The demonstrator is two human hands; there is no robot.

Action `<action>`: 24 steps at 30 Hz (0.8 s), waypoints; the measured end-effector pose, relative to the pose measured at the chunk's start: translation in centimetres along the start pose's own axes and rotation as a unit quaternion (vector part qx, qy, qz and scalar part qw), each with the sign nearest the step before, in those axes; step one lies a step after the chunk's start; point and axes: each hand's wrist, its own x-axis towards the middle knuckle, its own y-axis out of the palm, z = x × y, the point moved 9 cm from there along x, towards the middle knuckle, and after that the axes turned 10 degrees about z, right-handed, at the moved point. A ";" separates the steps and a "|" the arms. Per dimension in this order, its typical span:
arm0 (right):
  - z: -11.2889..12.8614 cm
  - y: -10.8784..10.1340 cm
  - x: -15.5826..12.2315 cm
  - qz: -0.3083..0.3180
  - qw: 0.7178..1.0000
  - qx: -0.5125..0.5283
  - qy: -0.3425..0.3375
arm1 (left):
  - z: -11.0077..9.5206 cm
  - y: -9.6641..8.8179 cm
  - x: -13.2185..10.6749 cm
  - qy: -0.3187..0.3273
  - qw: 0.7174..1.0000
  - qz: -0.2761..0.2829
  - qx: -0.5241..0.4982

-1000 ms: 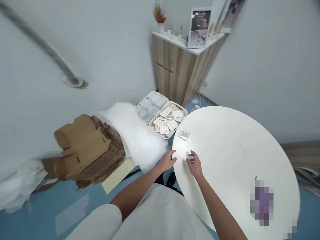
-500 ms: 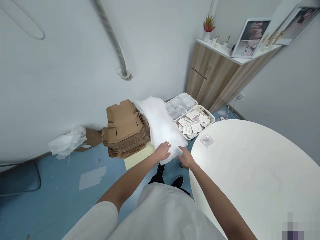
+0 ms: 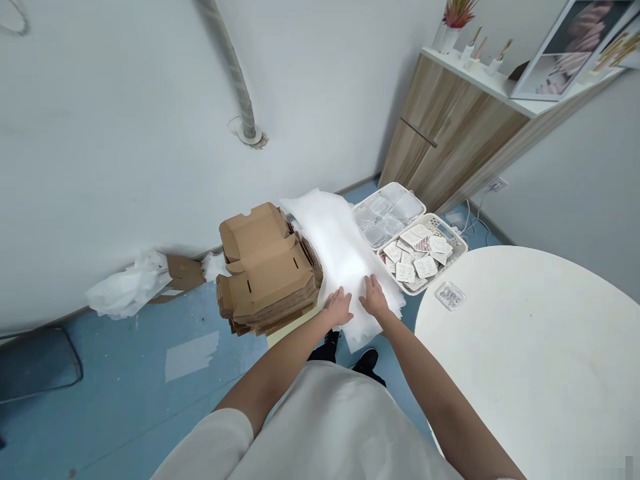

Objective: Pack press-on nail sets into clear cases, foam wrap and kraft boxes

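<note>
Both of my hands rest on a stack of white foam sheets [image 3: 340,247] that lies on the floor beside the round white table [image 3: 540,360]. My left hand [image 3: 338,308] lies flat on the near end of the stack, fingers spread. Just to its right, my right hand [image 3: 374,299] presses on the same sheets with its fingers stretched out. Neither hand grips anything that I can see. A stack of flat brown cardboard boxes [image 3: 265,273] sits left of the sheets.
Two white baskets stand beyond the sheets: one [image 3: 390,210] with clear packets, one [image 3: 453,235] with small white cards. A small clear blister pack [image 3: 449,295] lies on the table's edge. A wooden cabinet [image 3: 450,147] fills the corner. Crumpled white plastic [image 3: 127,290] lies by the wall.
My hands have left the table's edge and moved left onto the white foam sheets. My view has swung left and down toward the floor.
</note>
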 end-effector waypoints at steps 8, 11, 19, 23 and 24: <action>0.1 -1.9 0.3 -0.059 0.996 0.026 0.057 | 0.8 -0.5 -0.2 0.002 0.994 0.003 -0.106; 1.3 -2.8 0.1 -0.046 0.996 0.060 0.043 | 0.5 -1.8 -0.6 0.007 0.985 -0.048 -0.163; 4.8 -7.2 -3.0 -0.093 0.965 0.244 -0.011 | -1.4 -4.8 -1.5 0.050 0.905 -0.139 -0.399; 3.7 -9.2 -6.0 -0.144 0.936 0.320 0.005 | -2.2 -5.6 -2.0 0.014 0.905 -0.164 -0.392; 3.2 -9.7 -6.9 -0.165 0.927 0.337 0.011 | -2.8 -5.4 -2.0 0.012 0.902 -0.151 -0.404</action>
